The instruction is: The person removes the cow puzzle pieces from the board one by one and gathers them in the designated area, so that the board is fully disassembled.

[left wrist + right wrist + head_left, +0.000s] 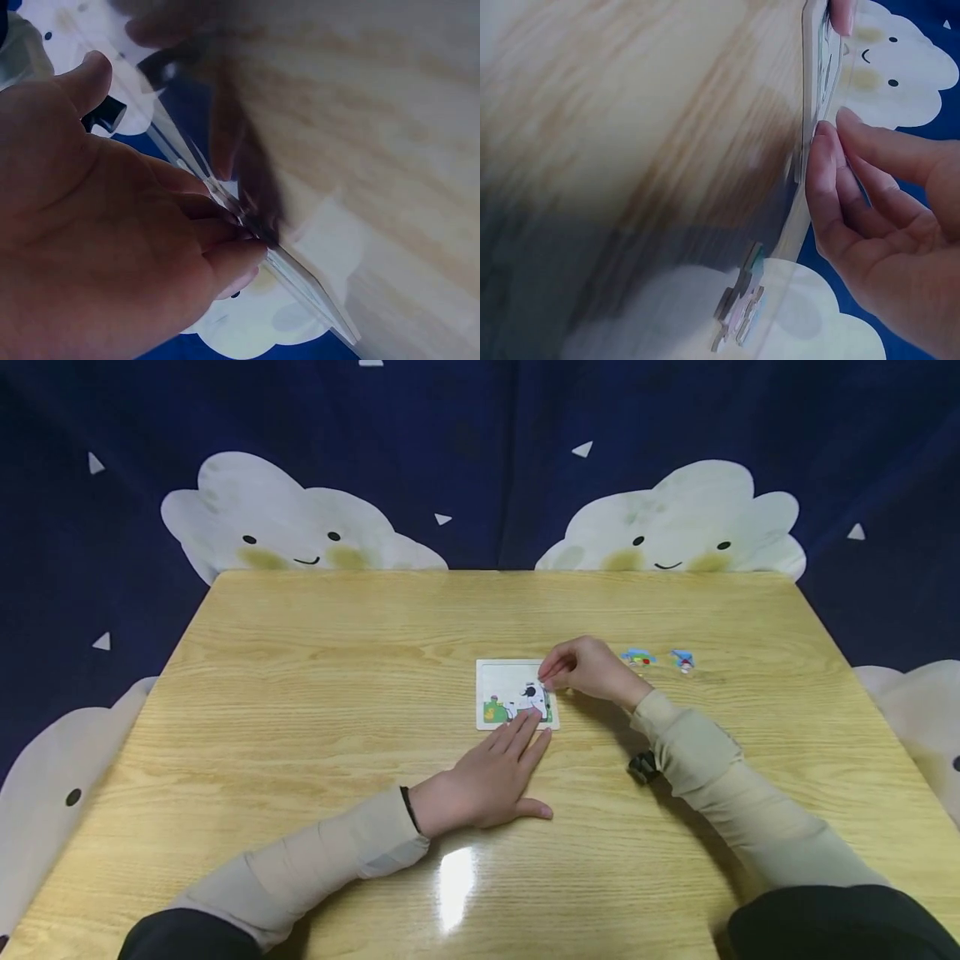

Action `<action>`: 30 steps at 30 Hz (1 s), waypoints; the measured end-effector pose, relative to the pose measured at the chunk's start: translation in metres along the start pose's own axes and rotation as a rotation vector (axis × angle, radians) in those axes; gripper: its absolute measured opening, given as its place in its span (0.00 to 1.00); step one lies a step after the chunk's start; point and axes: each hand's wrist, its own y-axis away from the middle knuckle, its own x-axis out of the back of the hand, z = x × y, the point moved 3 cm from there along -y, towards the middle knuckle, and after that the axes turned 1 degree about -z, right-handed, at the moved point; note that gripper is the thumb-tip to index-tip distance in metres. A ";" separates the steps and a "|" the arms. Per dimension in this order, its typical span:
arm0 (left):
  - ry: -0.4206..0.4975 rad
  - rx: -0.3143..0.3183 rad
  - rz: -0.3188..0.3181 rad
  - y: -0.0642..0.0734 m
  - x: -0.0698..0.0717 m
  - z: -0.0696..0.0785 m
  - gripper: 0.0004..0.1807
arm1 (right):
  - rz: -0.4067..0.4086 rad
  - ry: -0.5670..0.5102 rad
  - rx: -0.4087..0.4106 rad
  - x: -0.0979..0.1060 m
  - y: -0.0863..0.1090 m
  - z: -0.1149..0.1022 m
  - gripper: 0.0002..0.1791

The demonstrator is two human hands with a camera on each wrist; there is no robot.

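Observation:
A shallow puzzle board [517,672] with a pale frame lies on the table. Along its lower part are a green picture piece [496,712] and a black-and-white puzzle piece [532,693]. My left hand [491,781] lies flat with fingers extended, their tips touching the board's lower right part. At the board's right side my right hand [588,670] pinches the edge of the black-and-white piece between thumb and fingertips; the fingers partly hide it. In the right wrist view the fingertips of that hand [885,202] meet beside the board's edge [808,97].
Two loose puzzle pieces, one colourful [639,657] and one blue [682,661], lie right of my right hand. The wooden table [337,677] runs back to a dark blue curtain [480,460] with clouds. A black wrist device [642,767] hangs under my right forearm.

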 end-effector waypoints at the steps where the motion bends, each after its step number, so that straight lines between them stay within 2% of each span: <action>1: -0.001 -0.002 0.007 0.001 0.000 0.000 0.51 | -0.001 0.007 -0.001 0.000 0.000 -0.001 0.04; 9: -0.060 0.004 0.001 0.004 0.000 0.001 0.52 | -0.020 0.032 0.005 0.001 -0.003 -0.001 0.04; 17: -0.074 0.040 -0.057 0.001 -0.003 0.004 0.54 | -0.011 -0.056 -0.043 0.003 -0.002 0.001 0.04; 25: -0.104 0.039 -0.050 0.001 -0.002 0.005 0.54 | -0.010 -0.146 -0.042 0.003 0.002 -0.001 0.07; 30: -0.106 0.037 -0.047 0.001 -0.002 0.005 0.54 | -0.022 -0.157 -0.039 -0.002 0.004 0.000 0.07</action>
